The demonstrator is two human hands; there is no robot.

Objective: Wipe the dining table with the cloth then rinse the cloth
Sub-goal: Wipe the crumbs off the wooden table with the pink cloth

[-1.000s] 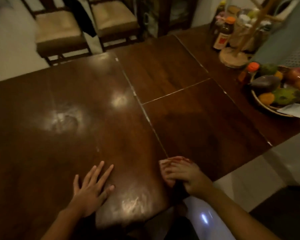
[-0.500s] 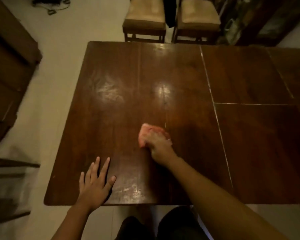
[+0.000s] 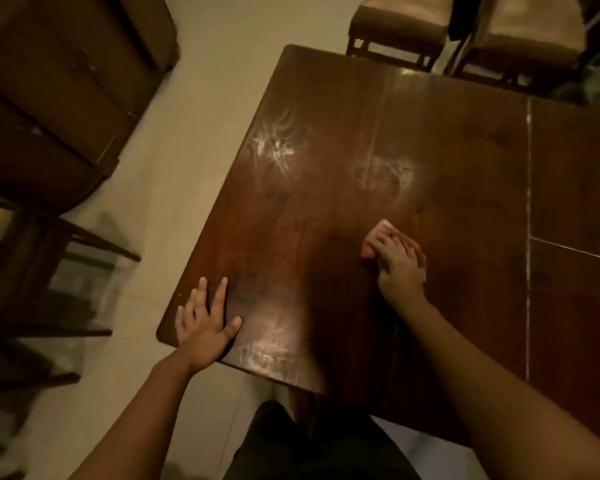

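Right hand (image 3: 400,271) is down on the cloth (image 3: 378,235), fingers (image 3: 387,244) bent over the pink wad and holding it against the wood. The cloth is bunched small. Only its far left corner and a strip at the right peep out past the knuckles. It sits on the table (image 3: 326,202), toward the middle of the near half, left of the pale seam (image 3: 528,237) that runs front to back across the top. The right arm reaches in long from the lower right.

Over to the left hand (image 3: 201,323): flat on the wood, fingers spread and straight, holding nothing, planted at the near left corner of the table, little finger close to the edge. The two hands are well apart.

Look at the top itself: dark and glossy, with whitish streaks (image 3: 274,150) catching the light beyond the left hand. There's a smeared patch (image 3: 388,171) just beyond the cloth, and a glare (image 3: 271,351) near the front edge.

On the far side, two cushioned chairs (image 3: 395,26) stand close against the table, a dark garment (image 3: 465,15) hanging between them. There's pale floor (image 3: 187,133) to the left and a dark wooden cabinet (image 3: 56,98) beyond it. A blurred chair frame (image 3: 49,271) sits at the left edge.
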